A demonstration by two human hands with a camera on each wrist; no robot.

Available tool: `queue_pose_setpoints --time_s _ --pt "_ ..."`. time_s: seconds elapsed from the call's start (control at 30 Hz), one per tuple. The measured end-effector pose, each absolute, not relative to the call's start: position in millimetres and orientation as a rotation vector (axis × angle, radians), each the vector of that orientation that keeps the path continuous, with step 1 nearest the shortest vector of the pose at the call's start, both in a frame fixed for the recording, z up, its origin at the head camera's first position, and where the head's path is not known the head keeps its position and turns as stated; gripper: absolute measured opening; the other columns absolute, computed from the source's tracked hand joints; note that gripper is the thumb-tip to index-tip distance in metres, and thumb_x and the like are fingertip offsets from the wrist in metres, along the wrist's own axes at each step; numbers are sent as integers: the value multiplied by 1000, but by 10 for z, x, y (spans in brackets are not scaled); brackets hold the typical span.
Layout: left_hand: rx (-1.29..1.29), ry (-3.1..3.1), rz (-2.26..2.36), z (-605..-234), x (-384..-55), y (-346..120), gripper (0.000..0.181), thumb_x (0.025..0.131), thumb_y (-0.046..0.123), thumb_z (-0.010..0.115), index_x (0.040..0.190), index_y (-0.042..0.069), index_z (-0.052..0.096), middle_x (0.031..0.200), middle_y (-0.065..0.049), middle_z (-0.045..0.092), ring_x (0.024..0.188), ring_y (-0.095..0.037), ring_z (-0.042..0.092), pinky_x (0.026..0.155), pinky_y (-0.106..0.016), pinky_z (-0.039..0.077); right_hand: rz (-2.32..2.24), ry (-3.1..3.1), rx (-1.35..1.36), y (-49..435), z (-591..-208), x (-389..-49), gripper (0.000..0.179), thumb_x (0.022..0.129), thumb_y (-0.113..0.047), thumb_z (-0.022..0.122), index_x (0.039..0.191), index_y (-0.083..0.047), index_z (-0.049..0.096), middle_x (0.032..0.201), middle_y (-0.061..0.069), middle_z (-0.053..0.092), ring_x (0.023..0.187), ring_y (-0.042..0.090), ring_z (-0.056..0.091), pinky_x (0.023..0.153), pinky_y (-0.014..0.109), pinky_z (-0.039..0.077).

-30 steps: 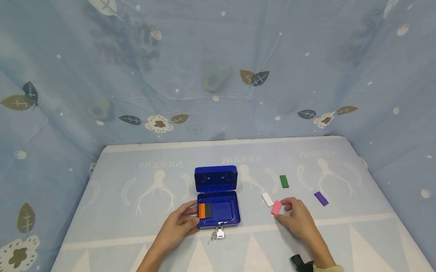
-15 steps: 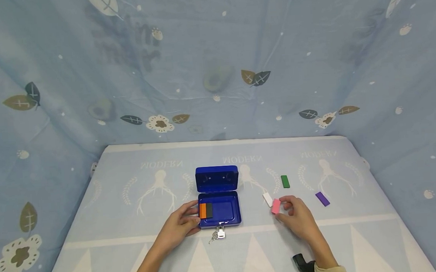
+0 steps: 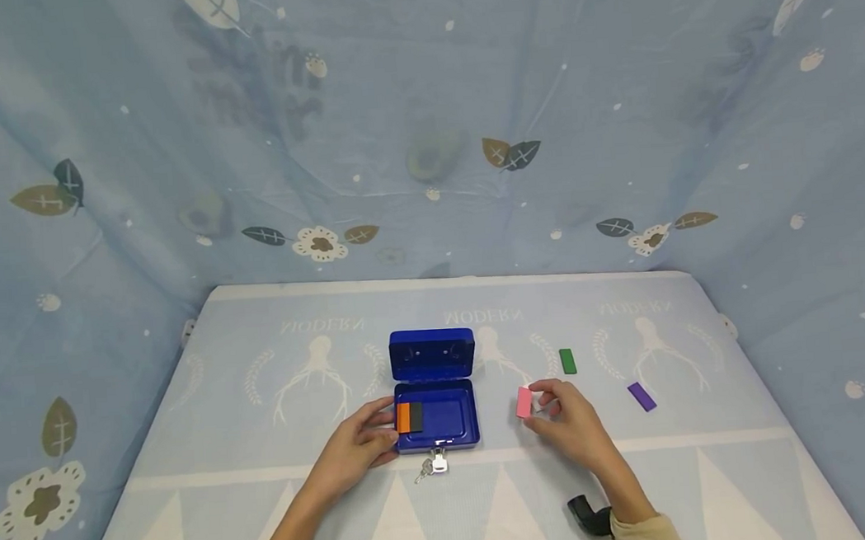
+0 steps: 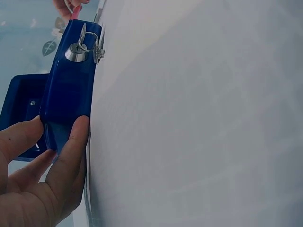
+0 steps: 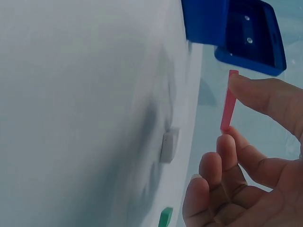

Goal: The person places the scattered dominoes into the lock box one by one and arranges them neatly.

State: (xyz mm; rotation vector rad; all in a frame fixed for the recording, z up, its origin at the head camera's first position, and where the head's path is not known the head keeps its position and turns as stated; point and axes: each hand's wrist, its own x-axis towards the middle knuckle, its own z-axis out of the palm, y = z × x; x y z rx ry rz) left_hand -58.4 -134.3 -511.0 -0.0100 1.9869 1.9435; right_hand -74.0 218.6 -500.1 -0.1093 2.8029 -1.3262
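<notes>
A blue cash box (image 3: pixel 449 422) stands with its lid raised. Inside, an orange block (image 3: pixel 403 418) and a dark grey block (image 3: pixel 416 417) lie side by side at the left. My left hand (image 3: pixel 353 450) holds the box by its left side, thumb and fingers at its corners in the left wrist view. Right of the box, my right hand (image 3: pixel 572 428) pinches a thin pink block (image 5: pixel 229 101) between thumb and index fingertips, above the table. A white block (image 5: pixel 169 145) lies below it, mostly hidden behind the fingers in the head view.
A green block (image 3: pixel 568 361) and a purple block (image 3: pixel 642 397) lie farther right on the patterned table. From the box's front lock hang keys (image 3: pixel 423 471). Patterned cloth (image 3: pixel 424 138) rises behind the table.
My right hand has lifted the pink block off the table and carried it left toward the box, passing over the white block. My left hand stays at the box.
</notes>
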Motion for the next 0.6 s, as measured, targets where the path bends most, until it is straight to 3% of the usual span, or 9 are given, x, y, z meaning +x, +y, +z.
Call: queue_pose_setpoints --time_s 0.6 --pt "2 2007 1937 -5110 -578 -1341 57 95 -1 65 148 -1 43 134 -28 52 111 -36 63 83 -39 61 -1371 2746 -287 1834 -4960 -819 44 77 -8 86 117 -11 67 92 1 56 83 19 52 67 28 45"
